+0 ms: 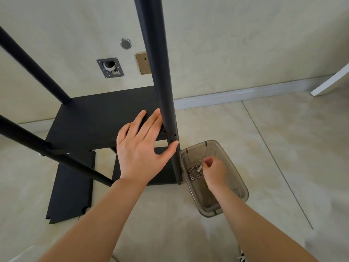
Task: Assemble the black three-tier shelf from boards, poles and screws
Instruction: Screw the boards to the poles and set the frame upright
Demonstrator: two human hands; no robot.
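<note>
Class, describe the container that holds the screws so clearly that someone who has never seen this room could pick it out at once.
Start at the tall black pole standing upright in the middle of the view. On the pale tiled floor just right of its foot sits a smoky see-through plastic tub with screws lying inside, where the right hand reaches in. It is the only transparent thing here; everything around it is black board or pole.

Bright, even daylight; soft shadows; edges bowed (wide lens); slight blur.
</note>
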